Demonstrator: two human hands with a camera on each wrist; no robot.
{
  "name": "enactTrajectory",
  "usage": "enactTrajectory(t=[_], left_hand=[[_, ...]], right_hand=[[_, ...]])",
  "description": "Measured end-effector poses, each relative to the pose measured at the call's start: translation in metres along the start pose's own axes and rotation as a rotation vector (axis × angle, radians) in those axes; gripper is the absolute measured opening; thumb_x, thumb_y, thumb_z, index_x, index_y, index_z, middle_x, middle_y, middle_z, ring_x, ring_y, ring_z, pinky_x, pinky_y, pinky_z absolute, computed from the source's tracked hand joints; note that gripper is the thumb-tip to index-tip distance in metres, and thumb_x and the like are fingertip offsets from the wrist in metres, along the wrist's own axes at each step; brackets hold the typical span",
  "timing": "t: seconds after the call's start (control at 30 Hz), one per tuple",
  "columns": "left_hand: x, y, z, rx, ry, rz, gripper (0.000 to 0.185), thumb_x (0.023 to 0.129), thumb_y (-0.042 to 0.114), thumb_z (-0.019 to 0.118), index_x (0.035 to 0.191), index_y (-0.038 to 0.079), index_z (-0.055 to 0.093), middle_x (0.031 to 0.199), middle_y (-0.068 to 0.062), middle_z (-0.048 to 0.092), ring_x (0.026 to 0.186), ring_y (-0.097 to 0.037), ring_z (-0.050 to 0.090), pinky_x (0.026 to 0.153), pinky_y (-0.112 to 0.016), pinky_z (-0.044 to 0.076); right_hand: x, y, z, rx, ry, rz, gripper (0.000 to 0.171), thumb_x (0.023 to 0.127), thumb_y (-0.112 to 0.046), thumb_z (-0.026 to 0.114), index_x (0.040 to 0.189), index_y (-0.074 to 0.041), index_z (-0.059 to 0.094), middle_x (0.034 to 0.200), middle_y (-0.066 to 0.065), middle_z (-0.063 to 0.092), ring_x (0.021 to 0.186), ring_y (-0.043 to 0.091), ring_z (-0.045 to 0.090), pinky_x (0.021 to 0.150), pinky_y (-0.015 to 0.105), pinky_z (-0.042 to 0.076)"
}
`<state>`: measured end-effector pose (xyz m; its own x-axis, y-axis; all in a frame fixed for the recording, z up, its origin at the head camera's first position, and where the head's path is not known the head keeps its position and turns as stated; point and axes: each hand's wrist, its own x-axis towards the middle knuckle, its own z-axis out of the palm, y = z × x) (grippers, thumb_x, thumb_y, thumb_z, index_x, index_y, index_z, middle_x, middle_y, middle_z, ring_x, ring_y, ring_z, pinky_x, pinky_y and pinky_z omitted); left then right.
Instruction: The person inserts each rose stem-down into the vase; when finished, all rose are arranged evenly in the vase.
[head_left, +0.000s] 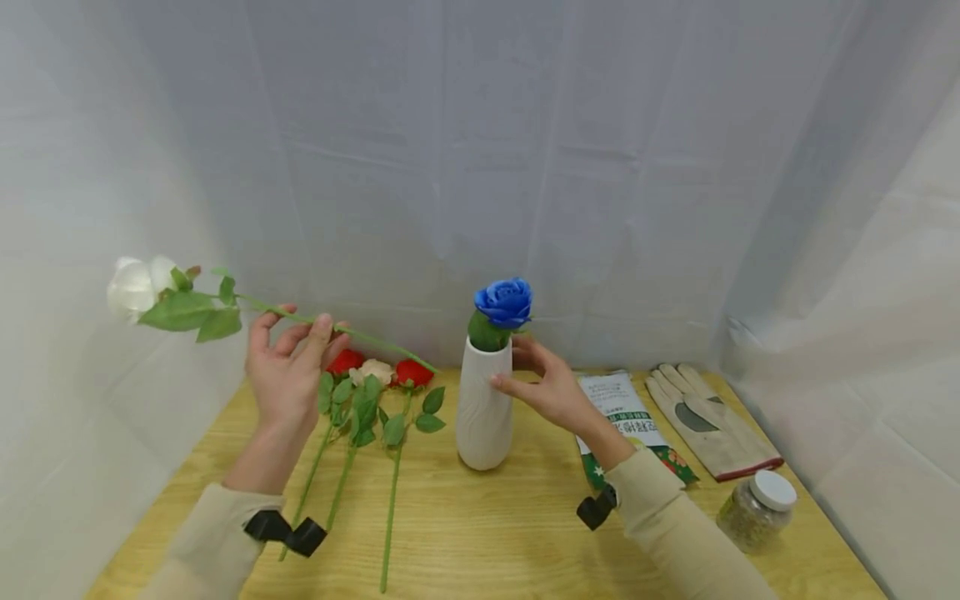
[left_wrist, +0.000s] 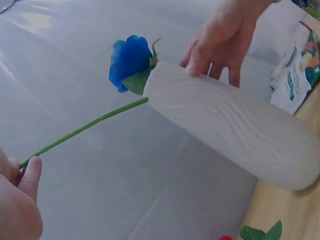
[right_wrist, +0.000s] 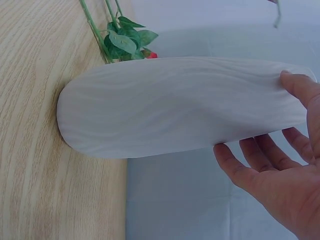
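Stem of the white rose is pinched by the left hand at middle left of the frame; it seems light and bendy. The white vase, probably fragile, is touched near its neck by the relaxed right hand.

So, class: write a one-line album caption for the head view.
Left hand holds a white rose; right hand steadies the white vase with a blue rose.

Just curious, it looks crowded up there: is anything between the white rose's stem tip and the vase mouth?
Only the blue rose already fills the vase mouth; the white rose stem's path looks otherwise open.
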<state>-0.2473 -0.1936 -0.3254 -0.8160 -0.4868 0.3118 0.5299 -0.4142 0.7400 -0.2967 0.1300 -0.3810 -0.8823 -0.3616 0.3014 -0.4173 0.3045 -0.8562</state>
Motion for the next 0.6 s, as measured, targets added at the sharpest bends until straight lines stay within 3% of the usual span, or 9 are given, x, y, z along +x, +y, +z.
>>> enactTrajectory(t=[0.33, 0.6], left_hand=[[-0.001, -0.004, 0.038, -0.074, -0.045, 0.092, 0.034, 0.093, -0.003, 0.074, 0.118, 0.010, 0.056, 0.074, -0.007, 0.066, 0.078, -0.024, 0.079, 0.078, -0.036, 0.067], [0.001, -0.016, 0.055, -0.030, -0.075, 0.141, 0.036, 0.092, -0.003, 0.075, 0.119, 0.011, 0.056, 0.076, -0.006, 0.065, 0.079, -0.025, 0.079, 0.078, -0.037, 0.067]], right_hand=[[-0.001, -0.001, 0.000, 0.008, -0.004, 0.007, 0.071, 0.096, -0.031, 0.079, 0.158, -0.023, 0.047, 0.147, 0.010, 0.063, 0.135, 0.032, 0.061, 0.110, 0.057, 0.052], [0.000, 0.001, 0.000, 0.001, 0.000, 0.002, 0.071, 0.096, -0.030, 0.080, 0.159, -0.022, 0.046, 0.147, 0.010, 0.063, 0.134, 0.032, 0.061, 0.110, 0.056, 0.053]])
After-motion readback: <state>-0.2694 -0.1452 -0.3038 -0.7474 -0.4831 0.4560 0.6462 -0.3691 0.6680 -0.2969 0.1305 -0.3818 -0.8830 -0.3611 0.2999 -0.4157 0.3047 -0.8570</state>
